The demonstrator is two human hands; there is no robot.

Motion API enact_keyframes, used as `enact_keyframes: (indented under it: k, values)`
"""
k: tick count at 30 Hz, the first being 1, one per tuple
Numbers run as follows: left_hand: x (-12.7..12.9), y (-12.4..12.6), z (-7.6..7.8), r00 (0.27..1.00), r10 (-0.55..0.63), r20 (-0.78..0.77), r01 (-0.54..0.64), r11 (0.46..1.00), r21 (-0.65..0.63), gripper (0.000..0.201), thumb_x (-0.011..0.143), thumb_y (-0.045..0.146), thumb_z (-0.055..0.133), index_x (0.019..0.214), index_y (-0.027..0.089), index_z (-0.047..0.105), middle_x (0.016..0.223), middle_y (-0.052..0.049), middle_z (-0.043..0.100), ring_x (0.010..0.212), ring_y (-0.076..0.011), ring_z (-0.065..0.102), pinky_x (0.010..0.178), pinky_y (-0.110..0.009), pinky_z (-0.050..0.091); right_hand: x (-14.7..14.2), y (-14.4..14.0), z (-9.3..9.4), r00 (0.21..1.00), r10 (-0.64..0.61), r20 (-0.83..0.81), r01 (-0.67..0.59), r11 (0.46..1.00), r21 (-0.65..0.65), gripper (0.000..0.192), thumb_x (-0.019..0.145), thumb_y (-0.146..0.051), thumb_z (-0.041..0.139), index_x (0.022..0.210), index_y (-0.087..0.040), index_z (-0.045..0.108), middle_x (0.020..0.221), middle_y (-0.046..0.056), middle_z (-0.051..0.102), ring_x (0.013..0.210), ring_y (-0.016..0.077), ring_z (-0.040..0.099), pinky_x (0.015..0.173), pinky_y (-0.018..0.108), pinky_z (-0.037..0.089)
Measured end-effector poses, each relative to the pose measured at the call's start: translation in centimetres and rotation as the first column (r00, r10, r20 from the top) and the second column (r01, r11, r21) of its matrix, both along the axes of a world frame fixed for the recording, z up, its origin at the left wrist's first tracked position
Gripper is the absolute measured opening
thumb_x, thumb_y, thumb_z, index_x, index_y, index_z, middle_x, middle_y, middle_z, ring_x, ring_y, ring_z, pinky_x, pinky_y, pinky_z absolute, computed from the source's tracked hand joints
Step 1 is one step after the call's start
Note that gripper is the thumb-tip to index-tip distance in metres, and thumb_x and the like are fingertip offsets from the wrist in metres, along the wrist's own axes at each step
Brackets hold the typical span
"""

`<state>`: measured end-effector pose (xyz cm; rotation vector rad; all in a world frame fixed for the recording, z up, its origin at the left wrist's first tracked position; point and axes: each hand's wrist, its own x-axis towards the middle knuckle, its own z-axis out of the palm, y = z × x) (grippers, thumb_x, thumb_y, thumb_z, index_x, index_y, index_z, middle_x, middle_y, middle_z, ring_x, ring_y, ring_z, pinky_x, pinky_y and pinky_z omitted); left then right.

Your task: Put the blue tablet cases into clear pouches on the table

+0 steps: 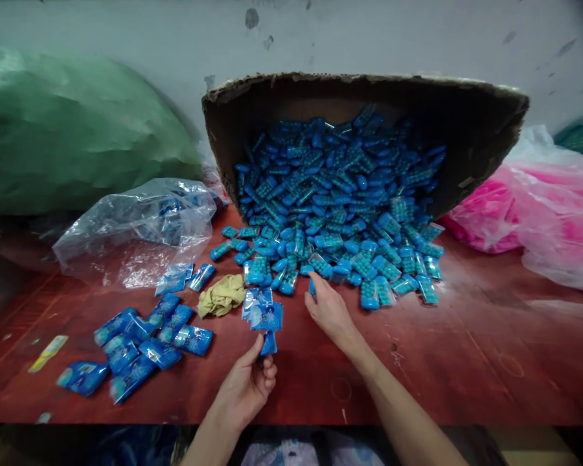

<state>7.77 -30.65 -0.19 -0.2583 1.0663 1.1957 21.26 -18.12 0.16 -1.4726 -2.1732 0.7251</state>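
Observation:
My left hand (252, 378) is closed, pinching a small blue printed wrapper (269, 343) between thumb and fingers. Just beyond it lies a stack of flat blue printed wrappers (265, 310). My right hand (328, 307) is at the front edge of a heap of small clear containers with blue caps and blue-green beads (330, 239). Its thumb and forefinger close around a small blue-capped container (311, 286), mostly hidden by the fingers. The heap spills out of a cardboard box (486, 129) tipped on its side. Several filled blue packets (131, 375) lie at the left.
A crumpled yellowish cloth (222, 296) lies beside the wrapper stack. Behind it are a clear plastic bag (140, 239) and a big green sack (78, 136). Pink bagged goods (539, 207) stand at the right. A yellow-handled cutter (48, 353) rests on the red table (442, 375).

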Motion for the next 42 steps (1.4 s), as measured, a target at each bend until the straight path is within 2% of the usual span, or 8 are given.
enact_keyframes:
  k: [3, 5, 11, 17, 24, 32, 38, 42]
  values:
    - [-0.1, 0.1, -0.1, 0.999, 0.016, 0.03, -0.016, 1.0, 0.003, 0.02, 0.081, 0.025, 0.047, 0.063, 0.016, 0.046, 0.046, 0.003, 0.045, 0.038, -0.006, 0.042, 0.034, -0.014, 0.031, 1.4, -1.8, 0.2, 0.842, -0.156, -0.517, -0.053, 0.929, -0.367, 0.043, 0.08, -0.029, 0.044, 0.122, -0.02, 0.035, 0.063, -0.004, 0.051, 0.053, 0.0138, 0.055, 0.049, 0.028, 0.05]
    - [0.2, 0.2, -0.1, 0.999, 0.031, 0.023, -0.031, 1.0, -0.001, 0.019, 0.081, 0.025, 0.047, 0.064, 0.016, 0.047, 0.047, 0.003, 0.046, 0.038, -0.0061, 0.042, 0.034, -0.014, 0.032, 1.8, -3.0, 0.1, 0.696, -0.274, -0.664, -0.134, 0.859, -0.495, 0.045, 0.078, -0.034, 0.047, 0.119, -0.021, 0.035, 0.061, -0.006, 0.048, 0.05, 0.0122, 0.053, 0.043, 0.026, 0.049]
    - [0.7, 0.1, 0.3, 0.999, 0.041, 0.001, -0.041, 0.999, -0.008, 0.02, 0.079, 0.023, 0.05, 0.061, 0.016, 0.047, 0.044, 0.003, 0.045, 0.039, -0.0073, 0.045, 0.036, -0.015, 0.035, 1.5, -4.8, -0.8, 0.728, -0.319, -0.607, 0.079, 0.918, -0.389, 0.034, 0.071, -0.028, 0.056, 0.103, -0.019, 0.046, 0.069, -0.004, 0.051, 0.052, 0.0092, 0.051, 0.047, 0.022, 0.049]
    - [0.6, -0.2, 0.6, 0.999, 0.017, 0.047, -0.019, 0.999, 0.044, 0.022, 0.08, 0.017, 0.047, 0.058, 0.015, 0.047, 0.043, 0.002, 0.046, 0.039, -0.0077, 0.047, 0.037, -0.016, 0.037, 1.2, -5.8, -1.0, 0.649, -0.394, -0.651, 0.001, 0.856, -0.516, 0.03, 0.069, -0.026, 0.058, 0.094, -0.022, 0.041, 0.074, -0.005, 0.053, 0.053, 0.0093, 0.054, 0.045, 0.022, 0.05]
    - [1.2, -0.3, -0.3, 0.978, 0.044, -0.206, -0.025, 0.996, 0.091, 0.011, 0.077, 0.024, 0.054, 0.071, 0.014, 0.053, 0.05, 0.001, 0.056, 0.041, -0.01, 0.053, 0.037, -0.018, 0.04, 1.4, -6.6, -0.1, 0.464, -0.441, -0.768, -0.136, 0.822, -0.554, 0.032, 0.071, -0.026, 0.059, 0.096, -0.022, 0.04, 0.087, -0.001, 0.056, 0.055, 0.0095, 0.054, 0.045, 0.024, 0.052]
    - [0.4, -0.5, -0.8, 0.986, 0.053, -0.157, -0.041, 0.996, 0.078, 0.011, 0.075, 0.023, 0.056, 0.069, 0.015, 0.052, 0.049, 0.002, 0.055, 0.048, -0.0116, 0.058, 0.042, -0.019, 0.044, 1.7, -6.9, -1.0, 0.483, -0.467, -0.741, -0.084, 0.817, -0.57, 0.033, 0.072, -0.027, 0.059, 0.099, -0.022, 0.039, 0.088, -0.001, 0.056, 0.058, 0.0097, 0.056, 0.047, 0.023, 0.052]
    - [0.2, -0.3, -0.1, 0.998, 0.01, -0.066, -0.009, 1.0, 0.006, 0.017, 0.079, 0.025, 0.051, 0.065, 0.015, 0.05, 0.045, 0.001, 0.053, 0.04, -0.0097, 0.052, 0.037, -0.018, 0.04, 1.4, -7.6, -0.1, 0.43, -0.458, -0.778, -0.147, 0.815, -0.561, 0.033, 0.072, -0.028, 0.059, 0.099, -0.024, 0.039, 0.092, -0.001, 0.056, 0.059, 0.0099, 0.056, 0.047, 0.023, 0.053]
    - [0.4, -0.2, 0.4, 0.999, 0.013, -0.029, -0.014, 0.999, -0.029, 0.019, 0.079, 0.027, 0.051, 0.065, 0.014, 0.051, 0.043, 0.001, 0.052, 0.039, -0.0101, 0.052, 0.037, -0.019, 0.041, 0.8, -8.2, 0.2, 0.46, -0.42, -0.782, -0.149, 0.832, -0.534, 0.03, 0.073, -0.024, 0.058, 0.097, -0.024, 0.04, 0.095, -0.001, 0.055, 0.062, 0.0111, 0.058, 0.049, 0.024, 0.054]
